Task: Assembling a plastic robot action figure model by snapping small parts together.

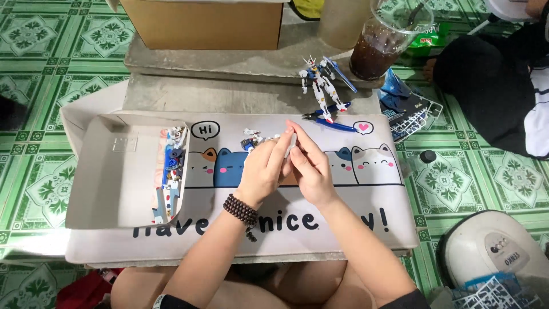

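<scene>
The two hands met above the centre of the pale desk mat printed with cartoon cats [366, 171]. The left hand [264, 170] and the right hand [309, 166] were pressed fingertip to fingertip, closed around something too small and too hidden to identify. Just beyond the fingers, touching the mat, lay a small cluster of white and blue plastic model parts [251, 139]. A dark beaded bracelet [240, 209] circled the left wrist.

To the left sat a shallow grey cardboard tray [108, 177] with loose blue, white and red pieces [171, 166] along its right wall. Beyond the mat stood a white and blue robot figure [320, 86], blue-handled nippers [329, 117] beside it. A brown cardboard box [200, 23] occupied the far edge, and a clear plastic cup of dark drink [383, 40] stood to the right.
</scene>
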